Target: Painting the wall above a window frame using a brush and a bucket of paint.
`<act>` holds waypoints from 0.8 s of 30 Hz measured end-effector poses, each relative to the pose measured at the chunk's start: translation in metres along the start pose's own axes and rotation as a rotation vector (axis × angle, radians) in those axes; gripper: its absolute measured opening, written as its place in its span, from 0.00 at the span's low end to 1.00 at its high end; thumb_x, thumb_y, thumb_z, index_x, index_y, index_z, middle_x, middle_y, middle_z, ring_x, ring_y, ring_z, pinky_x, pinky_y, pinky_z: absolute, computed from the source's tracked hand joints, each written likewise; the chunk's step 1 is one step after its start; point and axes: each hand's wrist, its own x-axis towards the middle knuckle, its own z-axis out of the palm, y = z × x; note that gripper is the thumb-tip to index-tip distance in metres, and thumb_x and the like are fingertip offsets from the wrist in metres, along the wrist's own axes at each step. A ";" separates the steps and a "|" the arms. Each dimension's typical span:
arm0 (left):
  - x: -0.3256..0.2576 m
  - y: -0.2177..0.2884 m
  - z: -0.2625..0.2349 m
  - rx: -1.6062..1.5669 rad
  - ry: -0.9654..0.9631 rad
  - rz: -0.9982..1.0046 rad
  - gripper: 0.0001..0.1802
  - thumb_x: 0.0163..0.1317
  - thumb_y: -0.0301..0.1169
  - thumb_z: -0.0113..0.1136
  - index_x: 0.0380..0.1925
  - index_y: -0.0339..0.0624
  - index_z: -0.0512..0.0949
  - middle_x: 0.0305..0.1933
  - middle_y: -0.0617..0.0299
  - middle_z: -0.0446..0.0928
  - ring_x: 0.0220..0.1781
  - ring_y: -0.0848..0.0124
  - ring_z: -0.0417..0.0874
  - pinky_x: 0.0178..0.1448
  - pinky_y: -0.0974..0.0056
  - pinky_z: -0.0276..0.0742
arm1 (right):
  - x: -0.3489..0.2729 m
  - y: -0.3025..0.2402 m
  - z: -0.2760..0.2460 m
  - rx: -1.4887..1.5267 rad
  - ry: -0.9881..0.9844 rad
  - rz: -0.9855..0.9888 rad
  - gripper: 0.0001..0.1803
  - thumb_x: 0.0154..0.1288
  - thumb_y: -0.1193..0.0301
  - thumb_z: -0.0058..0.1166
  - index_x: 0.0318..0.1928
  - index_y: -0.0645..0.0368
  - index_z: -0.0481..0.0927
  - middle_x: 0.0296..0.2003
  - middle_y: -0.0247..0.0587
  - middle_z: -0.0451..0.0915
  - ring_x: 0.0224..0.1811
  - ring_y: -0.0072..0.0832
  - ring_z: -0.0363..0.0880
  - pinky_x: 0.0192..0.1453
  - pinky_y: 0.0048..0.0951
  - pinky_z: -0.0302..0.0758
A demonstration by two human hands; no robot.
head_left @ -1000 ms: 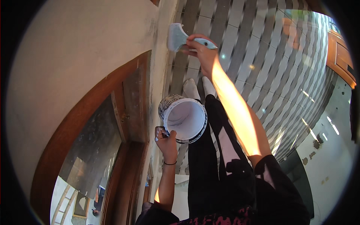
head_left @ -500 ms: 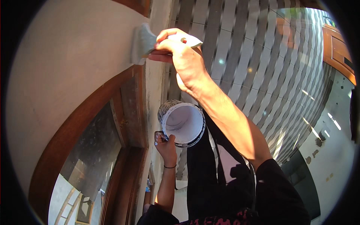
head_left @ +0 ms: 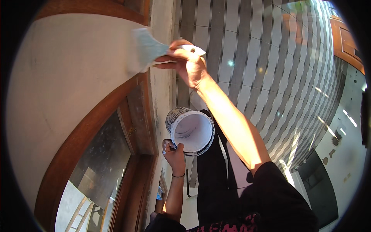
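Observation:
My right hand is closed around the white handle of a wide paintbrush. The pale blue-green head of the brush lies against the wall just above the wooden frame, its bristles smeared by motion. Lower down, my left hand grips the near rim of a paint bucket, with paint marks on the fingers. The bucket tilts so that its mouth faces me. Whitish paint coats its inside, and dark and white smears cover its outside.
A brown wooden frame curves along the left around a glass pane that shows a reflected ladder. Striped grey-and-white tiles fill the right side. A wooden door stands at the far right, near a patchy white wall.
My right hand and the paintbrush have moved slightly, with the brush head lower and further left on the wall. The bucket and my left hand sit a little lower and more to the right.

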 end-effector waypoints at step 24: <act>-0.038 -0.009 -0.029 -0.054 0.029 -0.002 0.16 0.48 0.14 0.59 0.26 0.46 0.64 0.30 0.71 0.67 0.32 0.80 0.67 0.38 0.72 0.64 | -0.037 -0.017 0.074 -0.464 0.110 -0.136 0.06 0.62 0.77 0.50 0.37 0.64 0.79 0.33 0.43 0.81 0.35 0.31 0.84 0.44 0.34 0.85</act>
